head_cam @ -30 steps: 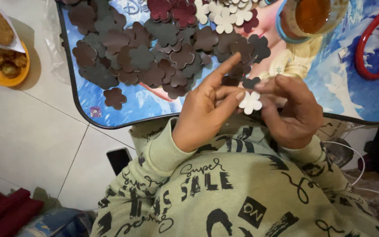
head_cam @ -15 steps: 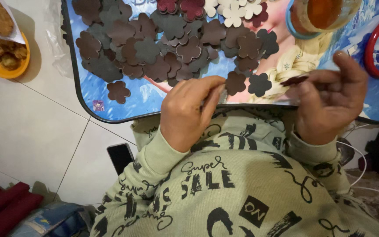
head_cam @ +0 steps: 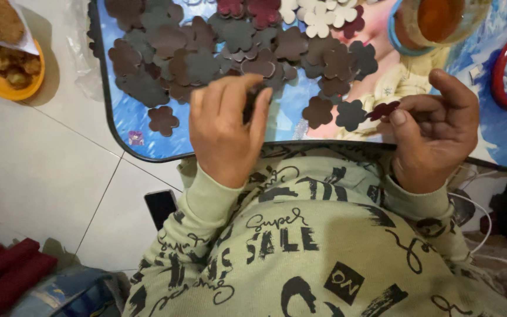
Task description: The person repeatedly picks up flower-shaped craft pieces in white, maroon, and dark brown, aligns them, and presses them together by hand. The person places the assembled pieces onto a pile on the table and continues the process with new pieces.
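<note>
We see the left hand (head_cam: 227, 126) with fingers pressed together, pinching a dark cutout (head_cam: 249, 104) just above the tray (head_cam: 125, 136) edge; only a thin dark strip of it shows between thumb and fingers. The right hand (head_cam: 435, 132) pinches a maroon flower (head_cam: 384, 110) between thumb and forefinger, close to the tray's near edge. These pieces look flat, thin and matte, maybe foam or felt, so we judge them very light and soft, easy to bend; it is best to hold one by a petal edge, gently. Many brown, grey, maroon and white flowers (head_cam: 230, 47) lie in a pile on the glossy tray, overlapping. An orange bowl (head_cam: 8, 82) stands on the floor tiles.
</note>
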